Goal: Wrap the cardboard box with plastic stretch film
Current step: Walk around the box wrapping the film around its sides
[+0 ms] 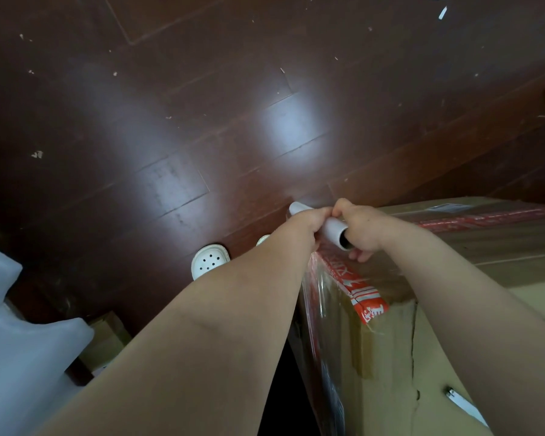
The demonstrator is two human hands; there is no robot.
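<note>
A large brown cardboard box [472, 265] with red printed tape fills the lower right. Clear stretch film [324, 313] clings to its near left side and corner, shiny and wrinkled. A white roll of stretch film [332, 229] lies across the box's far left corner. My left hand [309, 220] grips the roll's far part. My right hand [361, 229] grips the near end, where the hollow core shows. Both arms reach forward from the bottom of the view.
The dark brown wooden floor [202, 121] spreads to the left and beyond the box. A white perforated slipper [210, 261] shows below my left arm. White foam sheets [22, 357] and small cardboard boxes [107, 341] sit lower left. A white pen-like object [463, 404] lies on the box.
</note>
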